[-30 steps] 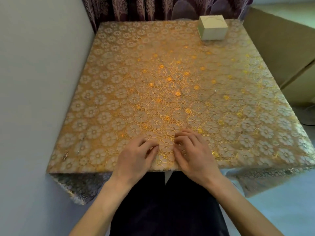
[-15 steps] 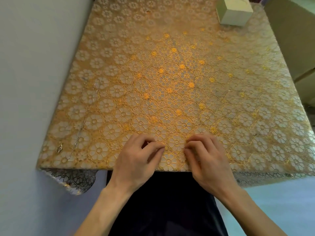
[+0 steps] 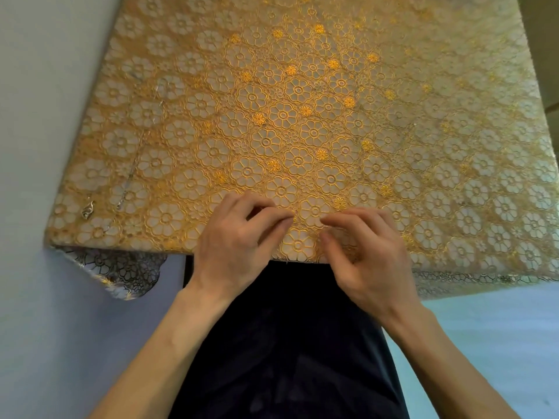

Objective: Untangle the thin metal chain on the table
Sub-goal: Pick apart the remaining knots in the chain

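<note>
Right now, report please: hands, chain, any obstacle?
Left hand and right hand curled at table near edge, grip unclear. Thin chain lies far left, untouched, small pendant beside. Nothing between.

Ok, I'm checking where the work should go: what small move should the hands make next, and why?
Probably slide the left hand leftward to the thin chain. It lies strung along the left side of the table, near a small metal piece by the corner. The left hand and the right hand curl their fingertips at the near edge, with no chain visible between them.
</note>
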`<action>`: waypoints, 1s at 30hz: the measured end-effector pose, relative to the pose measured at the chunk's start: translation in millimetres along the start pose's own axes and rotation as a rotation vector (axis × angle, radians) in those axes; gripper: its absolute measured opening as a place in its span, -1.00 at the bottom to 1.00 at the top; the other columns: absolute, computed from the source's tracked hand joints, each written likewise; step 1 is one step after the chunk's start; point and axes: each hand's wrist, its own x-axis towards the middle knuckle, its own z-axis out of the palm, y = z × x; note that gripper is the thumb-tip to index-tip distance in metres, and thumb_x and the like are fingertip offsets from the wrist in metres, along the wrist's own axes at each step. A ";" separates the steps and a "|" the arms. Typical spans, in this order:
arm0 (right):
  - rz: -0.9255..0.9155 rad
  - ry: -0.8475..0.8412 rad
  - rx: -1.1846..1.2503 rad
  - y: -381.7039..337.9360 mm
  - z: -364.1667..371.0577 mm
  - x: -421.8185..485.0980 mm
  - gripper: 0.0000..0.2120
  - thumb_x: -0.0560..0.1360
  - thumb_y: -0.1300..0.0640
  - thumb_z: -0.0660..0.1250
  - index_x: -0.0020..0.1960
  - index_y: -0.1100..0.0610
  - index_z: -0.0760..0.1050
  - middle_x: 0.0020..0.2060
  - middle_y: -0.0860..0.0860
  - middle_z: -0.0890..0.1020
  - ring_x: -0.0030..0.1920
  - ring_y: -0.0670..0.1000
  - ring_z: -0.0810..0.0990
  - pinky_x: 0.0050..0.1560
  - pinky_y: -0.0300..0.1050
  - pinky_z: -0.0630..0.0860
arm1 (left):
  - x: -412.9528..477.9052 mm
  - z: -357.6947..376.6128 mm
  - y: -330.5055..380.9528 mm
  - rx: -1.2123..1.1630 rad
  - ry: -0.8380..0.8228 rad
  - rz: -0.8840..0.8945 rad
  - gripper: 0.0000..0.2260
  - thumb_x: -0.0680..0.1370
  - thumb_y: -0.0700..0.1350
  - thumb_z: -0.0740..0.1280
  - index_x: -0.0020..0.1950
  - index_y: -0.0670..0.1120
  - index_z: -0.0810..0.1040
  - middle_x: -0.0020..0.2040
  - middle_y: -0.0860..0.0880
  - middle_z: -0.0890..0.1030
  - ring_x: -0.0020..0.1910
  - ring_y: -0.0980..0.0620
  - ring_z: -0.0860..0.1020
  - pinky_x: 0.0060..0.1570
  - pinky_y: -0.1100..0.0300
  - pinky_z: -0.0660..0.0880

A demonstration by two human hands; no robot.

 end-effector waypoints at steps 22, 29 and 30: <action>0.026 -0.031 0.155 7.6 15.0 10.0 -0.97 0.48 0.09 0.48 -0.10 0.02 0.69 -0.19 -0.09 0.64 -0.13 -0.01 0.55 -0.09 0.19 0.47 | 9.9 -11.0 29.6 -0.074 -0.042 -0.330 -0.87 0.49 -0.07 0.50 0.02 0.00 0.66 0.01 0.04 0.55 0.04 0.02 0.51 0.08 0.23 0.43; -0.003 -0.015 0.147 9.5 11.7 -1.4 -0.94 0.49 0.09 0.50 -0.07 0.06 0.73 -0.12 -0.01 0.65 -0.09 0.07 0.58 -0.07 0.16 0.46 | -8.5 -20.6 67.0 -0.210 -0.220 -0.672 -0.91 0.48 0.13 0.44 -0.17 0.15 0.66 -0.30 0.20 0.58 -0.33 0.25 0.50 -0.34 0.40 0.32; -0.005 -0.016 0.143 9.2 10.2 -4.0 -0.93 0.49 0.09 0.50 -0.06 0.06 0.73 -0.10 -0.02 0.65 -0.08 0.06 0.57 -0.07 0.15 0.47 | -8.9 -20.9 68.9 -0.214 -0.216 -0.688 -0.92 0.48 0.13 0.44 -0.16 0.16 0.68 -0.28 0.23 0.60 -0.33 0.28 0.50 -0.33 0.42 0.32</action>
